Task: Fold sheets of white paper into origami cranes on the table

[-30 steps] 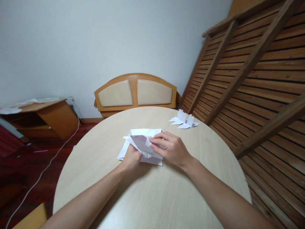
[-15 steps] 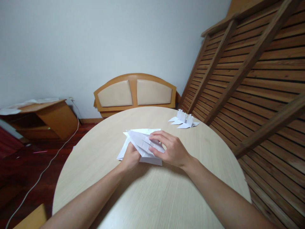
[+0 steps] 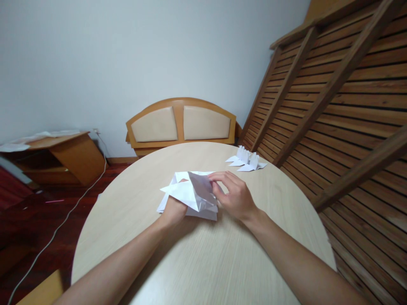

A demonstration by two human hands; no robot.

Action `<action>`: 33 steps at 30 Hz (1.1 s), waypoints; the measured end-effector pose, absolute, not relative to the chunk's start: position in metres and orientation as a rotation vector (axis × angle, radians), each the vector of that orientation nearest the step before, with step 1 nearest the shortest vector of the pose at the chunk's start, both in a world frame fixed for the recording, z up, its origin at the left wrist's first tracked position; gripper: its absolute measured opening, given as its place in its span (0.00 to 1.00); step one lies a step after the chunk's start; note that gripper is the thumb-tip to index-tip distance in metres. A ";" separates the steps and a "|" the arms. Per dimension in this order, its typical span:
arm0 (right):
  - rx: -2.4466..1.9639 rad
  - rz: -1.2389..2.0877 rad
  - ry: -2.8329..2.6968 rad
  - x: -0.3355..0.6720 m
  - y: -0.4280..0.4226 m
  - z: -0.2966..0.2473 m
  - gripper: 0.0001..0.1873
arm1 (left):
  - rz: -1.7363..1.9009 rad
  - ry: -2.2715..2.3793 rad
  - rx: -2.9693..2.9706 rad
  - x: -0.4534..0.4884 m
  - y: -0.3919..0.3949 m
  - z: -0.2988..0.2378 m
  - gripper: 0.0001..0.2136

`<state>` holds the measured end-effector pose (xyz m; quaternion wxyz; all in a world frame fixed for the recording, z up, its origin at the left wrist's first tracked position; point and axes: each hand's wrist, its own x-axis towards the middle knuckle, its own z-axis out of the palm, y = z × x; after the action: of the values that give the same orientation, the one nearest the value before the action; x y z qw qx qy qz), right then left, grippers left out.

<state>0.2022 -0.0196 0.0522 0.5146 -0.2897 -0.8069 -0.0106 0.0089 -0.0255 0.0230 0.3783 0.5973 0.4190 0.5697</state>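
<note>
**Desk:** Pale walls, a slatted wooden frame (image 3: 333,97) leaning at the right, a round light-wood table (image 3: 203,262) in front of a padded headboard (image 3: 181,123). What were the hands doing?

**Photographer:** The left hand (image 3: 173,209) was under the folded white paper (image 3: 190,192), closed on it from below, with most of its fingers hidden by the sheet. The right hand (image 3: 233,197) had thumb and forefinger pinched on a raised flap at the paper's right edge, the other fingers curled loosely above the table.

**Desk:** Where was the paper, exactly?

**Photographer:** Near the middle of the table, lifted slightly off a small stack of flat white sheets (image 3: 203,212) that lay beneath it. One flap stood up at an angle; the rest spread out in points to the left.

**Desk:** Anything on how the fold should be handled?

**Photographer:** As I judged it, the flap wanted to be brought over along its existing crease while the lower hand kept the body steady, then pressed flat on the table. Pulling from the tip alone could skew the line or tear the paper.

**Desk:** And farther out?

**Photographer:** Finished paper figures (image 3: 246,160) sat well apart at the table's far right edge. A low wooden cabinet (image 3: 63,156) stood at the left, and a white cable (image 3: 63,220) trailed over the dark red floor.
</note>
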 end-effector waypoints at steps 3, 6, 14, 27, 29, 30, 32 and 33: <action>-0.763 0.055 -1.810 0.205 -0.017 0.048 0.05 | 1.484 1.070 1.491 0.007 -0.023 0.020 0.11; -0.770 0.281 -1.649 0.206 -0.013 0.044 0.07 | 1.537 1.105 1.435 0.006 -0.022 0.019 0.15; -0.819 0.448 -1.293 0.209 -0.001 0.050 0.13 | 1.361 1.042 1.169 0.011 -0.024 0.026 0.11; -0.986 0.567 -1.470 0.219 0.007 0.038 0.07 | 1.632 1.070 1.393 0.006 -0.021 0.020 0.26; -1.081 0.602 -1.492 0.220 0.013 0.033 0.06 | 1.669 1.100 1.628 0.002 -0.020 0.017 0.28; -1.128 0.614 -1.492 0.221 0.015 0.032 0.05 | 1.680 1.128 1.805 0.000 -0.021 0.016 0.29; -1.218 0.643 -1.471 0.223 0.019 0.030 0.05 | 1.661 1.156 2.225 -0.002 -0.024 0.015 0.29; -1.251 0.670 -1.456 0.224 0.020 0.030 0.07 | 1.628 1.137 2.426 -0.002 -0.026 0.015 0.29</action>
<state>0.2240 0.0205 0.0301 0.5262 -0.5232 -0.6090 0.2802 -0.0024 -0.0261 0.0146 0.0033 0.7737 0.3627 0.5194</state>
